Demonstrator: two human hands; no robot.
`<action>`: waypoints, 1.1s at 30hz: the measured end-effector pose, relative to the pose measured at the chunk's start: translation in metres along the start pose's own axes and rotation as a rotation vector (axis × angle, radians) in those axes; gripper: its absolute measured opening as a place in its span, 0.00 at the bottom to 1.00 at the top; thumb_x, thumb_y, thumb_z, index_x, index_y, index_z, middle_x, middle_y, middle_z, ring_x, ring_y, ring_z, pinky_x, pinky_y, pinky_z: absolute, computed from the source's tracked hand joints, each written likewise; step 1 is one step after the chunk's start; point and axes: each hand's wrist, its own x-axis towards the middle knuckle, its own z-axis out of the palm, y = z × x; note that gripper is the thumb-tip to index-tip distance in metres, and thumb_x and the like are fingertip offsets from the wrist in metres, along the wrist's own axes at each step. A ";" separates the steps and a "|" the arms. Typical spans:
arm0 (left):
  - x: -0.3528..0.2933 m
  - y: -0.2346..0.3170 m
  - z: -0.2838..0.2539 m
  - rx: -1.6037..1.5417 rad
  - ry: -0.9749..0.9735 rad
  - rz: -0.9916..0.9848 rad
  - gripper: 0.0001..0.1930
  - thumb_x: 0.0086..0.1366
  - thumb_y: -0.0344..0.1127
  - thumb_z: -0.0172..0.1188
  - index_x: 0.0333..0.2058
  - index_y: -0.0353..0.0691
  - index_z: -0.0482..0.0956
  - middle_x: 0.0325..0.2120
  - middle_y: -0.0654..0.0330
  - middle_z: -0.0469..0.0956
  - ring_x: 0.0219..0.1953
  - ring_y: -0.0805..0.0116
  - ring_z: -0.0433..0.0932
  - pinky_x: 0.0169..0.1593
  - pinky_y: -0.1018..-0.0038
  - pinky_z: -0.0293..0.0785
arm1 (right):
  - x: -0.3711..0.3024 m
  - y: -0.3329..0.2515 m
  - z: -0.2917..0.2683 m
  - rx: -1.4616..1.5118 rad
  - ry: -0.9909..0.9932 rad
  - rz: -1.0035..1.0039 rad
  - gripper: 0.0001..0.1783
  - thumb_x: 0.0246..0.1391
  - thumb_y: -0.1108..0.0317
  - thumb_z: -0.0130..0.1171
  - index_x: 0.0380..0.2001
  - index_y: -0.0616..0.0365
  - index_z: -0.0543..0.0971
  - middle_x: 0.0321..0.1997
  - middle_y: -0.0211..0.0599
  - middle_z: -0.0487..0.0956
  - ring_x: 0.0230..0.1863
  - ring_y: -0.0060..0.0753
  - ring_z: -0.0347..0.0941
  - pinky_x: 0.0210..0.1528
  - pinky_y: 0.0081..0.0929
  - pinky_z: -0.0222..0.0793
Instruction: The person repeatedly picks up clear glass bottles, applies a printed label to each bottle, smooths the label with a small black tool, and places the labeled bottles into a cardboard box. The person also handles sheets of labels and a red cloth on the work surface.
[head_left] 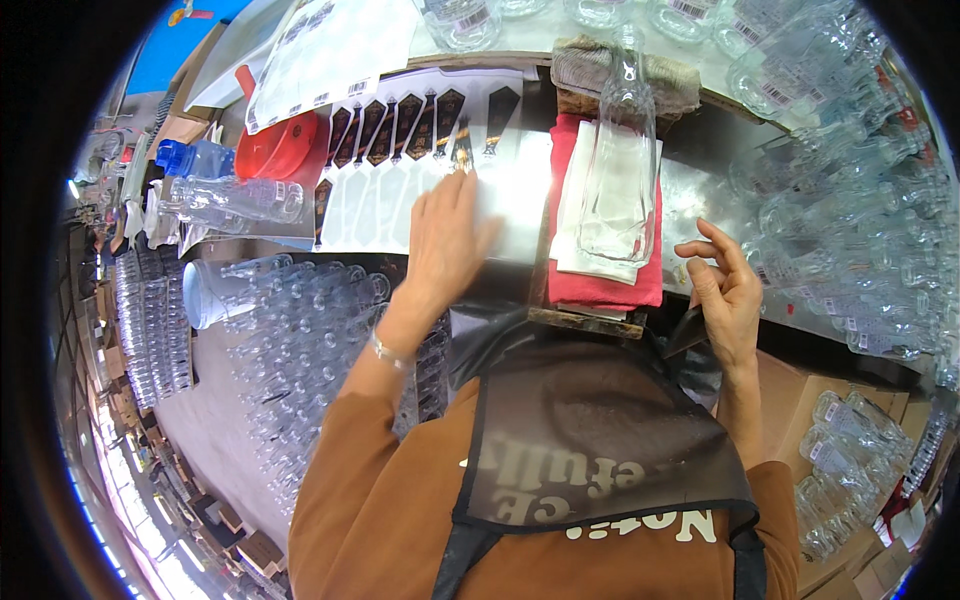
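Observation:
My left hand [447, 235], slightly blurred, reaches over a sheet of labels [380, 205] on the metal worktop. Its fingertips close on the lower end of a black tapered label [461, 146] with gold marks, which catches the light. Other black labels stand in a row on that sheet above bare white backing shapes. A clear glass bottle [617, 200] lies on white cloth over a red cloth [562, 285], its neck pointing away from me on a folded grey rag [580, 68]. Right of the bottle hovers my right hand [728, 295], fingers loosely bent and apart, holding nothing visible.
Many clear bottles [840, 215] crowd the right side and the far shelf. More bottles [300, 350] stand low on the left. A red bowl [282, 150], a lying bottle [235, 200] and printed sheets [330, 50] are at far left. A cardboard box [780, 400] holds bottles at lower right.

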 end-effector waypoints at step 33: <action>-0.043 -0.020 -0.026 -0.792 0.032 -0.341 0.08 0.67 0.30 0.61 0.41 0.32 0.81 0.44 0.50 0.83 0.49 0.59 0.82 0.51 0.69 0.78 | 0.013 -0.029 -0.004 -0.116 -0.036 -0.109 0.27 0.56 0.72 0.64 0.60 0.63 0.73 0.47 0.37 0.82 0.20 0.11 0.66 0.25 0.15 0.63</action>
